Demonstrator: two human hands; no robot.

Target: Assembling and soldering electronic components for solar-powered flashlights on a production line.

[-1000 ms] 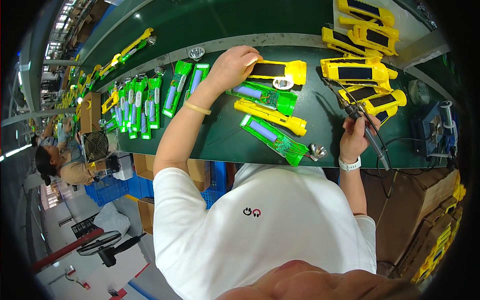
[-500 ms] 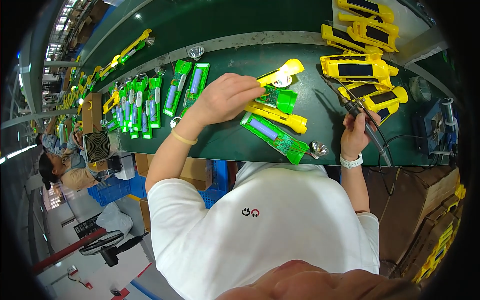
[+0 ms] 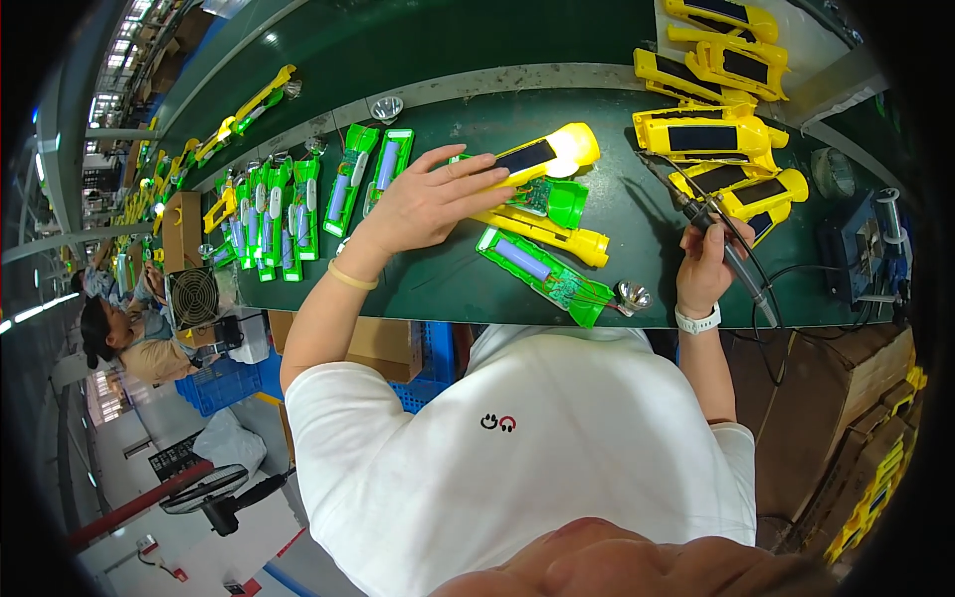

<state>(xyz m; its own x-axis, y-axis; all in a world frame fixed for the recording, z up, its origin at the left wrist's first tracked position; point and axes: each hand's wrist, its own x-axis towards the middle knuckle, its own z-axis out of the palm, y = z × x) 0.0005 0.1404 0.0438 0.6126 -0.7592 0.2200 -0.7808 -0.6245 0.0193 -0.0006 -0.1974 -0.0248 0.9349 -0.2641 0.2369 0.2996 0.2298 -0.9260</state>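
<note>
My left hand [image 3: 428,204] has its fingers over the left end of a yellow flashlight casing half [image 3: 569,149], gripping it. The casing's dark panel faces up and its wide head points right. Just below lies a green casing half with a circuit board [image 3: 535,195], partly covered. Under that is another yellow casing half [image 3: 562,237]. Nearer me rests a green casing half with a purple battery [image 3: 522,261], wired to a reflector [image 3: 634,297]. At the right, my right hand [image 3: 704,264] is closed around a soldering iron [image 3: 738,261], its front end pointing up and left.
Yellow casing halves [image 3: 701,137] with dark panels are piled at the far right. A blue soldering station [image 3: 846,261] stands at the right edge. Several green casing halves with batteries [image 3: 264,219] line the left side. A fan unit [image 3: 192,295] and another person [image 3: 149,343] are further left.
The yellow casing half in my left hand has turned from its edge to panel-up. My left hand has shifted slightly left, with fingers flatter. The right hand stays with the soldering iron.
</note>
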